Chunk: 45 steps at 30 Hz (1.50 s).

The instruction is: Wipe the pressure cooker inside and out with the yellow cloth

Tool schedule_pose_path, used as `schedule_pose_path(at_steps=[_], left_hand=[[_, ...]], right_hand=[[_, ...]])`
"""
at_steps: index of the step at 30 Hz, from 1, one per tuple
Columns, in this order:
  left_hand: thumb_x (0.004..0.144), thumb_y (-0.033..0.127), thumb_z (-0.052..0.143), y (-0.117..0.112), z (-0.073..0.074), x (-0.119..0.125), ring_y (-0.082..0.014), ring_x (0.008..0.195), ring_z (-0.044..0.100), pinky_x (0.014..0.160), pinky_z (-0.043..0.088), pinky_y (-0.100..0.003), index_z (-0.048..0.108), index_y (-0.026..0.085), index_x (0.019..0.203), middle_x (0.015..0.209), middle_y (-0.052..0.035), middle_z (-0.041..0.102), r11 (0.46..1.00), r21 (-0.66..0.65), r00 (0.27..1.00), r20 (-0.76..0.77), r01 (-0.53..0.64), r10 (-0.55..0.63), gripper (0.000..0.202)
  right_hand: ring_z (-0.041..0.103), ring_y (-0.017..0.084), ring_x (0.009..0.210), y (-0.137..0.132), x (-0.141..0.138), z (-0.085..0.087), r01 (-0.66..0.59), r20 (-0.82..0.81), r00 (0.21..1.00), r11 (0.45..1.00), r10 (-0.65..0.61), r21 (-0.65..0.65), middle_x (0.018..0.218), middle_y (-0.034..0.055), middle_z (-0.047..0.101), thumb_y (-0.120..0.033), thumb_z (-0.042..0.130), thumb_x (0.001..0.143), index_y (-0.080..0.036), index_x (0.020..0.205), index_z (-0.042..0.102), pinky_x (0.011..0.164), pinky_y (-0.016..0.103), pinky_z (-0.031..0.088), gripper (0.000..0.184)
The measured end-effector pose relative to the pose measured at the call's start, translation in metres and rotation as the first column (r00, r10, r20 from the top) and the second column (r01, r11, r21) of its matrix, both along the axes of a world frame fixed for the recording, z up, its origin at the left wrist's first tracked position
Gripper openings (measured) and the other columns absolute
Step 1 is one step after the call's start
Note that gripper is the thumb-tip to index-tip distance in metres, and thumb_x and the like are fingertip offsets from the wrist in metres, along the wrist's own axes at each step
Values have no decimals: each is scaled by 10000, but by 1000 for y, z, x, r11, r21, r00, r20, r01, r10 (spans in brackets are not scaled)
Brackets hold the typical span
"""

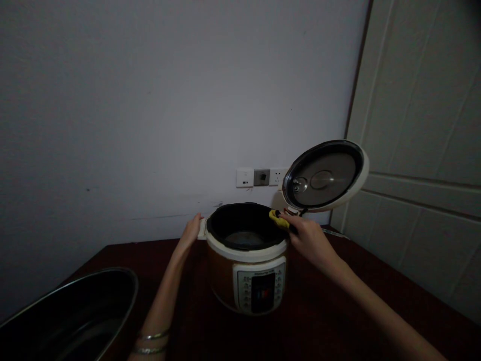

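Note:
An electric pressure cooker [248, 273] stands on a dark wooden table [330, 311], its lid [325, 176] swung open to the right. The inner cavity is dark. My left hand [191, 231] grips the cooker's left side handle. My right hand [308, 238] pinches a yellow cloth [278, 218] and presses it against the cooker's upper right rim, just below the lid's hinge.
A large dark metal pot [75, 316] sits at the lower left on the table. A white wall with sockets [261, 177] is behind the cooker. A pale door [421, 150] stands on the right.

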<state>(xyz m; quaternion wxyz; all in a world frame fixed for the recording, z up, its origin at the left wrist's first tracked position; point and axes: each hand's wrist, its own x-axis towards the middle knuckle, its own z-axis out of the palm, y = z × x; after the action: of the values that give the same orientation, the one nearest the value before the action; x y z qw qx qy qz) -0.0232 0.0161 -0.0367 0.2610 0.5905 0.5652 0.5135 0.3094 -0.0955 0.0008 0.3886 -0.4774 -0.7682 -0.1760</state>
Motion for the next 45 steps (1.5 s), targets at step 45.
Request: schedule_pose_path(at_steps=[45], left_hand=[[816, 361, 394, -131, -9, 66, -159, 520, 428, 555, 367, -304, 336, 241, 506, 511, -23, 421, 704, 675, 888, -438, 222, 139, 337]], right_hand=[[563, 242, 1054, -22, 3, -63, -448, -56, 872, 839, 486, 308, 1136, 122, 585, -130, 522, 845, -217, 1273, 504, 876, 434, 501, 437]])
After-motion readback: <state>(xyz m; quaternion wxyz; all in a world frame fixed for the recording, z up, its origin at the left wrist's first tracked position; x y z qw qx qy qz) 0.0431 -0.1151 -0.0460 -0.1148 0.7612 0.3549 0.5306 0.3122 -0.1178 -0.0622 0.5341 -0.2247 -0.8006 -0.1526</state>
